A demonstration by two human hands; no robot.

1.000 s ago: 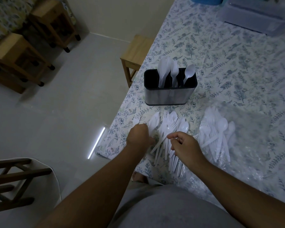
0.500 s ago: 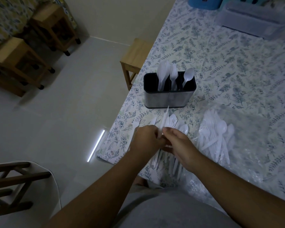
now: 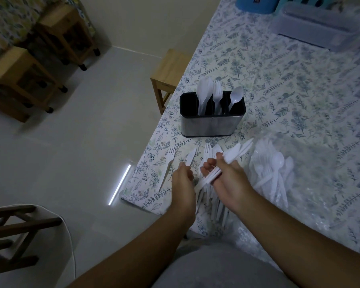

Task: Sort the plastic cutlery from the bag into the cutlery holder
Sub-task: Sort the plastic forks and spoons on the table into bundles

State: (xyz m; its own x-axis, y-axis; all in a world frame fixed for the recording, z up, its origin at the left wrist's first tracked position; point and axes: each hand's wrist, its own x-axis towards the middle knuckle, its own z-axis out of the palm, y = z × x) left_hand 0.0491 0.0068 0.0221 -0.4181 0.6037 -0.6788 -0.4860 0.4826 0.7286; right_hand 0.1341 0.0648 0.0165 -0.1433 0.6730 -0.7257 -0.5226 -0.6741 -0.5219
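The hands have parted: the right hand (image 3: 230, 175) grips a bunch of knives (image 3: 234, 155), the left hand (image 3: 182, 176) pinches one knife (image 3: 190, 159), best dropped blades-up in the holder (image 3: 212, 119) at twelve o'clock.

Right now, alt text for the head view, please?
The right hand holds a bundle of white plastic knives above a loose cutlery pile at the edge of a floral-clothed table, while the left hand pinches another knife. Behind stands a steel cutlery holder with knives, forks and a spoon upright; a clear bag of cutlery lies right.
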